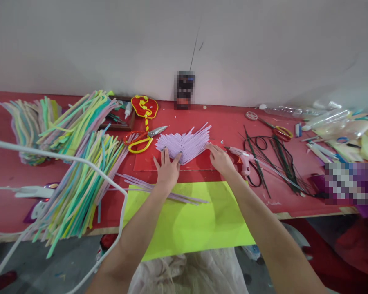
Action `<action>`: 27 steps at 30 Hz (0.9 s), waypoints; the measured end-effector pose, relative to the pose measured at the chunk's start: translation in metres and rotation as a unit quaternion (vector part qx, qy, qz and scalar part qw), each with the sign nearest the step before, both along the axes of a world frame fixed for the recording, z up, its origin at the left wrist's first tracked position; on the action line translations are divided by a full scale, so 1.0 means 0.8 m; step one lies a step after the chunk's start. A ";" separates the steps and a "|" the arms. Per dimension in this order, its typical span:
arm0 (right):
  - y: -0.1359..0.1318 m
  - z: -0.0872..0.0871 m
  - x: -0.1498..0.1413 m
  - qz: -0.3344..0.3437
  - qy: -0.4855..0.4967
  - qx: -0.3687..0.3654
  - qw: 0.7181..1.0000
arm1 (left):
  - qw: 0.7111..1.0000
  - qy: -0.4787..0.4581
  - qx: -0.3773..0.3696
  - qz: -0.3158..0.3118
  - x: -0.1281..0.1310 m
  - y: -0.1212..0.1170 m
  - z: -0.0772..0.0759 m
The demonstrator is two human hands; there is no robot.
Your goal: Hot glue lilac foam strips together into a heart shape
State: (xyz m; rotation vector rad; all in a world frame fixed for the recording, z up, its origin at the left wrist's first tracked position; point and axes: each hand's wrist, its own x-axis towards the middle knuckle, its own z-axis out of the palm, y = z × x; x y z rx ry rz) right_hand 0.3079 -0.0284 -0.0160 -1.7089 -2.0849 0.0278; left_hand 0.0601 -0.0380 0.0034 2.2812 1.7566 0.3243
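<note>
A fan of pale purple paper sticks (187, 143) lies glued in a V shape on a red card (147, 163) on the red table. My left hand (167, 169) rests flat on the card's lower left, fingers spread and touching the sticks. My right hand (220, 158) lies at the fan's right edge with its fingertips on the sticks; nothing is gripped in it. A few loose purple sticks (159, 191) lie just below the card.
A yellow-green sheet (190, 224) hangs over the table's front edge. Yellow-handled scissors (142, 139) lie left of the fan, a glue gun (242, 157) right of it. Heaps of pastel paper sticks (79, 163) fill the left; wires (272, 159), bottles and clutter the right.
</note>
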 end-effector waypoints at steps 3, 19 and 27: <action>0.001 0.000 0.000 0.002 -0.001 0.003 1.000 | 1.000 0.000 -0.001 -0.001 0.000 0.000 -0.001; 0.015 0.013 0.013 0.062 -0.073 0.039 0.995 | 1.000 0.005 -0.006 0.000 0.000 0.000 0.001; 0.005 0.007 0.005 0.075 -0.069 0.060 0.993 | 1.000 0.006 0.000 0.002 0.000 0.000 -0.001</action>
